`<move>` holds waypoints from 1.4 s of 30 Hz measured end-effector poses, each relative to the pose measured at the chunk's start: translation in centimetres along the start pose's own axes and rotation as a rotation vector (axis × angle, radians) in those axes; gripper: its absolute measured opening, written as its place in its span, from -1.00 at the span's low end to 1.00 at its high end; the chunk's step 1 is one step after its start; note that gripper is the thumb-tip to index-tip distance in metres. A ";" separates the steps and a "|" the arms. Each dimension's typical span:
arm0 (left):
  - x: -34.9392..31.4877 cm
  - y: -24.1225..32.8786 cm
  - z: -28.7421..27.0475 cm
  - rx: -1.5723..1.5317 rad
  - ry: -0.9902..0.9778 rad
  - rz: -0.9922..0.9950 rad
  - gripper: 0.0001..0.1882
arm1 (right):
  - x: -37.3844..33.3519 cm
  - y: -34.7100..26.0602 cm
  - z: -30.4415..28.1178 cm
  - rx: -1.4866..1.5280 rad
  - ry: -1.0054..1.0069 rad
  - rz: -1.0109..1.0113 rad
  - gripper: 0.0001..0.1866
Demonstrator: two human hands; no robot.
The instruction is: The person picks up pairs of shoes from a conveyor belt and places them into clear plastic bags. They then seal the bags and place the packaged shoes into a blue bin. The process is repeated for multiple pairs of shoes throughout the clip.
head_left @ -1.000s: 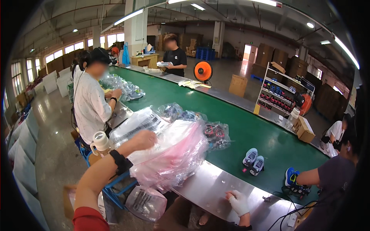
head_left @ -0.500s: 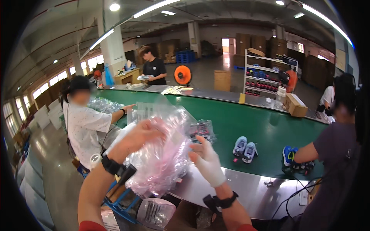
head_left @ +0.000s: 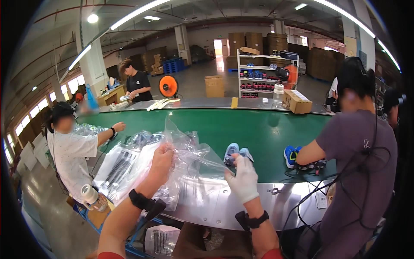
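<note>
My left hand [head_left: 160,163] is closed on a clear plastic bag [head_left: 189,155] above the near side of the green conveyor belt. The bag stretches toward my right hand [head_left: 243,180], which wears a white glove and pinches its edge between thumb and fingers. Left of my left hand lies a heap of printed clear plastic bags [head_left: 115,166]. Just beyond my right hand, a pair of light blue shoes [head_left: 233,150] stands on the belt, partly covered by my fingers. Black straps with small devices circle both my wrists.
The green belt [head_left: 276,129] runs across, with a metal ledge [head_left: 215,207] nearest me. A co-worker [head_left: 71,151] stands left; another [head_left: 358,142] at right handles blue shoes [head_left: 291,155] beside black cables. Across the belt are an orange fan [head_left: 168,86] and a cardboard box [head_left: 297,102].
My view has swung to the right. The crumpled pinkish bag bundle between my hands is lower and left; a single clear bag is now pulled out between them. My right hand has closed on its edge.
</note>
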State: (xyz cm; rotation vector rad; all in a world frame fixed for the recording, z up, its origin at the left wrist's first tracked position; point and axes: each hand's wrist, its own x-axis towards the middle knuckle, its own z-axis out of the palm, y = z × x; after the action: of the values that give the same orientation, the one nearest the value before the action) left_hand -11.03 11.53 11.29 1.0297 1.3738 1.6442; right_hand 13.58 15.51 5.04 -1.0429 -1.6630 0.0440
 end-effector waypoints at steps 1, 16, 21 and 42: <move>0.1 -0.4 0.5 0.069 0.011 0.047 -0.88 | -0.2 -0.7 -0.9 -0.010 0.046 -0.075 -0.81; -13.1 -7.6 4.6 0.407 -0.937 0.123 -0.91 | -1.7 0.5 9.1 0.745 -0.821 0.544 -0.67; -10.2 -6.3 2.2 0.688 -0.595 0.526 -0.92 | -8.5 4.4 14.5 0.407 -0.666 -0.177 -0.62; -1.6 -7.5 -1.7 0.575 0.205 0.530 -0.92 | 2.3 12.8 22.4 -0.751 -0.799 0.165 -0.49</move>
State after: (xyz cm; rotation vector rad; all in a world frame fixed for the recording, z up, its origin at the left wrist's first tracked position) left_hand -11.61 10.48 3.54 1.7087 1.8905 1.7974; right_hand 3.41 35.17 -8.29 -1.8975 -2.3860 -0.0738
